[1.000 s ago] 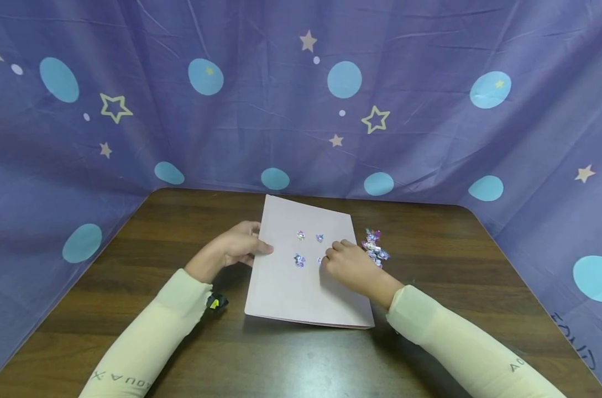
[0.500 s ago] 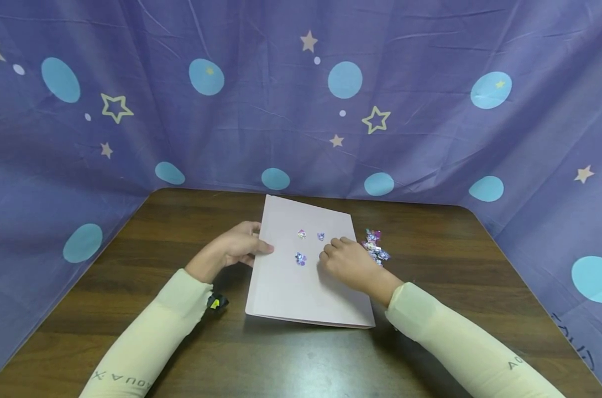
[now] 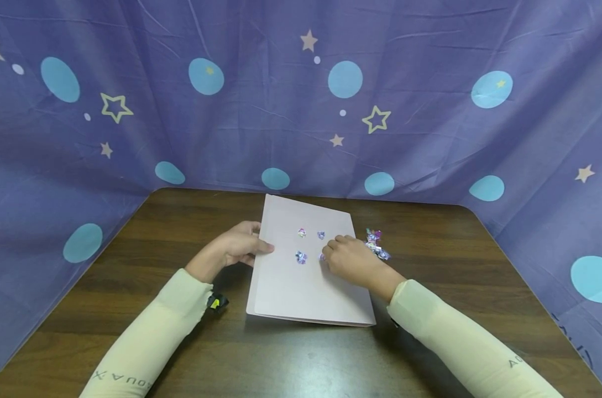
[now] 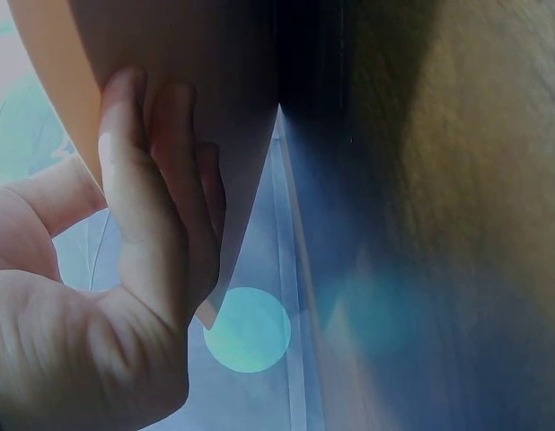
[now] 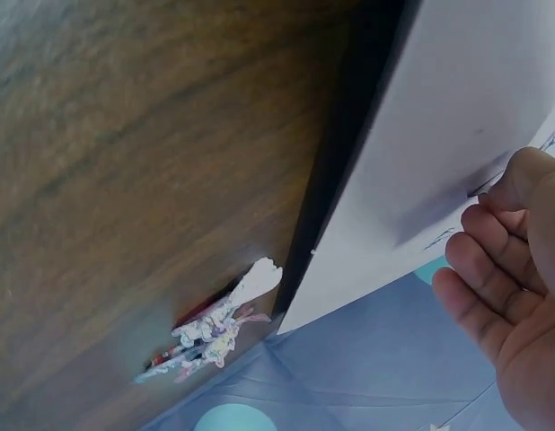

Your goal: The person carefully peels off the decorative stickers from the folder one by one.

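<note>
Clearly "AQUA X" on a sleeve, 4 shiny cut-outs (image 3: pixel 301 258) on a pale folder (image 3: pixel 301 293)

The readable lettering runs along the left sleeve (image 3: pixel 148 331), pale yellow-green, and spells AQUA X. On the right sleeve (image 3: pixel 455 329) an A and a second, rounded letter show near the elbow. Dark marks low on the right of the wall cloth (image 3: pixel 291 138) are too faint and cut off to read; its print is stars and blue discs.

The folder sits at the middle of the wooden table (image 3: pixel 301 365). The left hand (image 3: pixel 236 245) grips its left edge, thumb on top, fingers against the underside. The cut-outs stand in 2 rows of 2 on its face. The right hand (image 3: pixel 352 262) is curled over the folder's right half, and its thumb and forefinger seem to pinch the lower right cut-out (image 3: pixel 322 257), though the hand covers most of it. Just beside the folder's right edge lies a pile of more cut-outs (image 3: pixel 377 245), on the table, partly behind the right hand
</note>
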`<state>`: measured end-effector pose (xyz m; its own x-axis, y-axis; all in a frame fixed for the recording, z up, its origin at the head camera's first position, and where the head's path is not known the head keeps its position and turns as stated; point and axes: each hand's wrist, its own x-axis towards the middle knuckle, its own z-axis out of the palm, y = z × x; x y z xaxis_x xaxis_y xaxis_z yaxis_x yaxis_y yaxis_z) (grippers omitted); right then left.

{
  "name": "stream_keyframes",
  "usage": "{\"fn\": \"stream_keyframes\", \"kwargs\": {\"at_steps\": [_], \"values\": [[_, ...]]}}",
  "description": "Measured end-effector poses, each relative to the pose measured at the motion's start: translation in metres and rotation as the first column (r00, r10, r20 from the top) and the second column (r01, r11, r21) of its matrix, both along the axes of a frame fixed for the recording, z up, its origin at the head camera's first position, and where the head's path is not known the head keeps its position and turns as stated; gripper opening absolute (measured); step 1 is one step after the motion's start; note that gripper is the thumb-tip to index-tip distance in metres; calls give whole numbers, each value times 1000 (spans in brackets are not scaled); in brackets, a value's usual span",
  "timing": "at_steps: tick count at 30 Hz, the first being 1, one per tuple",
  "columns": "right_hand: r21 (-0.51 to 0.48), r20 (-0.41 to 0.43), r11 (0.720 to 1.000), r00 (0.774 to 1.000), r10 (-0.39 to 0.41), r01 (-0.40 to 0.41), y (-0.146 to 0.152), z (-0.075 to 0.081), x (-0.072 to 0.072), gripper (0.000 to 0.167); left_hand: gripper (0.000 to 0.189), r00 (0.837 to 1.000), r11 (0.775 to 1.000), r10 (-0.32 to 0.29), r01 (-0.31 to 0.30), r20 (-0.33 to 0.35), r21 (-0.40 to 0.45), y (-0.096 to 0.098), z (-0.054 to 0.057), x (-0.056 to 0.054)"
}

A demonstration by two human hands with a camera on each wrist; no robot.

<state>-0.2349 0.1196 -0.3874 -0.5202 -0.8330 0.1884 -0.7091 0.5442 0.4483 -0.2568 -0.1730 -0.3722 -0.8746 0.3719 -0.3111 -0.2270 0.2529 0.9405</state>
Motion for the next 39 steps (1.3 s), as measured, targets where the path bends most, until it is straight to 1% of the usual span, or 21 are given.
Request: {"fn": "stream_keyframes", "kwargs": {"at_steps": [5,8,10,12,15,18,20,22,24,26,28,29,31,33,36,39], "values": [[-20,-2,1000,1000,15,-15,2,-2,-4,14,53,1000,1000,4,-4,3,2,1,0,0],[-122,66,992,998,-6,14,4,-2,-5,12,53,1000,1000,6,-6,2,-1,1,1,0],[-201,152,978,988,-31,61,5,-2,-6,10,54,1000,1000,7,-7,2,0,1,1,1],[-279,256,952,965,-52,126,6,-2,-6,10,54,1000,1000,7,-7,4,2,0,1,1],[-338,379,919,923,-67,205,8,-1,-7,11,54,1000,1000,6,-6,5,3,0,1,1],[-394,463,879,884,-62,269,11,-1,-9,9,54,1000,1000,7,-7,6,0,0,1,1],[-431,503,851,863,-52,302,13,-2,-12,8,53,1000,1000,7,-7,6,-2,-1,1,1],[-461,522,829,852,-36,317,17,-2,-15,8,53,1000,1000,5,-5,5,-2,-1,0,1],[-481,522,816,853,-29,322,21,-3,-18,8,53,1000,1000,4,-4,5,-1,-1,0,0],[-495,511,808,859,-27,320,26,-4,-22,8,53,1000,1000,3,-3,4,1,-1,0,0],[-504,505,793,861,-51,342,31,-5,-24,9,53,1000,1000,2,-2,3,2,-1,0,0],[-508,509,782,858,-66,362,34,-5,-25,9,53,1000,1000,2,-2,2,2,-1,0,0],[-503,538,756,836,-106,419,39,-5,-27,10,53,1000,1000,0,0,2,3,-1,0,0],[-489,570,727,807,-153,483,44,-5,-28,11,53,1000,1000,-1,1,2,4,-1,0,0],[-462,603,694,770,-212,552,51,-7,-29,12,53,1000,1000,2,-2,2,3,-1,0,0],[-454,610,672,754,-244,585,58,-8,-30,11,53,1000,1000,3,-3,1,5,-1,0,0]]}}
